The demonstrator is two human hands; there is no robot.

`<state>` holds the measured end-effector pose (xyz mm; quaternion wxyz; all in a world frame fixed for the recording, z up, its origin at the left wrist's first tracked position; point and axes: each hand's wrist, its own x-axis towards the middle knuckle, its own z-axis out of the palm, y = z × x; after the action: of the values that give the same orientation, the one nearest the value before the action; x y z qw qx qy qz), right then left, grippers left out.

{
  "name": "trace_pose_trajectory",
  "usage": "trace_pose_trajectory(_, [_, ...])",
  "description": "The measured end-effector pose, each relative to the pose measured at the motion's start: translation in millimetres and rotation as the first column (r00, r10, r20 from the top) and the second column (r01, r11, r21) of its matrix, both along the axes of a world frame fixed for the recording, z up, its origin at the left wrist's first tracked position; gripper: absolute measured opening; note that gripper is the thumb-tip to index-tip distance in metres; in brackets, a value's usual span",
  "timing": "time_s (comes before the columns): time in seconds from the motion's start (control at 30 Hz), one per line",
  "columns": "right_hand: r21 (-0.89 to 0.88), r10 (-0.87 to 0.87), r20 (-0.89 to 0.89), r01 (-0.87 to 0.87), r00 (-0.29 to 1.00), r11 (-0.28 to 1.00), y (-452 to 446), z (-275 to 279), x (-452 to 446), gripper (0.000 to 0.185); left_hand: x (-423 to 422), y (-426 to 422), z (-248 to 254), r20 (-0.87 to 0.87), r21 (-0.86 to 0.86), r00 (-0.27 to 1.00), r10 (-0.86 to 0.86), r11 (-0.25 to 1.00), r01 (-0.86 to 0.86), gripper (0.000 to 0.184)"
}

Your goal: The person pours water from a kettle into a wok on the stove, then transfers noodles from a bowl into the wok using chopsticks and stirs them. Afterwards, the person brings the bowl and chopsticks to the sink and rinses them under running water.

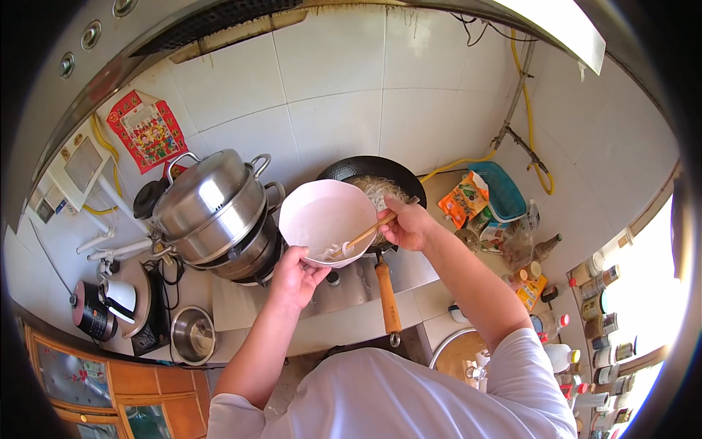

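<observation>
My left hand grips the near rim of a pale pink bowl, which is tilted so its inside faces me. A few whitish strips lie low in the bowl. In my right hand are wooden chopsticks, their tips down among the strips. Behind the bowl, a black wok sits on the stove and holds pale noodle-like strands. The bowl and my right hand hide part of the wok. Its wooden handle points toward me.
A large steel steamer pot stands left of the wok. To the right are a teal basket, an orange packet and several bottles and jars. A steel bowl rests at lower left, near a white kettle.
</observation>
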<state>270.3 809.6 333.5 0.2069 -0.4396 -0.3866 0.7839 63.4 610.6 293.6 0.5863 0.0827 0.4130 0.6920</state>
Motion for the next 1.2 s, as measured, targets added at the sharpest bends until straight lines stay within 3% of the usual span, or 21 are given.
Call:
trace_pose_trajectory(0.23, [-0.249, -0.18, -0.165, 0.136, 0.97, 0.959, 3.8, -14.0, -4.2, 0.048, -1.1, 3.4, 0.5, -0.022, -0.033, 0.999, 0.032, 0.999, -0.032, 0.045])
trace_pose_trajectory(0.87, [-0.149, -0.406, -0.442, 0.381, 0.8, 0.913, 101.4, 57.9, 44.0, 0.045, -4.6, 0.8, 0.6, 0.005, -0.055, 0.999, 0.033, 0.998, -0.033, 0.05])
trace_pose_trajectory(1.0, [-0.146, -0.513, -0.424, 0.502, 0.746, 0.852, 129.7, 42.3, 54.1, 0.043, -5.9, -3.6, 0.1, 0.001, -0.077, 1.0, 0.021, 0.997, -0.021, 0.051])
trace_pose_trajectory(1.1, [-0.027, -0.484, -0.329, 0.504, 0.811, 0.863, 128.6, 21.9, 56.8, 0.04, -6.5, -5.2, -3.2, 0.018, -0.068, 1.0, 0.018, 0.998, -0.017, 0.052])
trace_pose_trajectory(1.17, [0.339, -0.509, 0.015, 0.475, 0.861, 0.812, 119.2, 11.3, 54.2, 0.039, -6.6, -6.8, -3.3, 0.012, -0.056, 1.0, 0.02, 0.998, -0.02, 0.053])
trace_pose_trajectory(1.2, [0.339, -0.51, 0.013, 0.476, 0.86, 0.812, 113.2, 10.2, 53.7, 0.039, -6.1, -8.1, -0.5, 0.01, -0.055, 1.0, 0.02, 0.998, -0.019, 0.053])
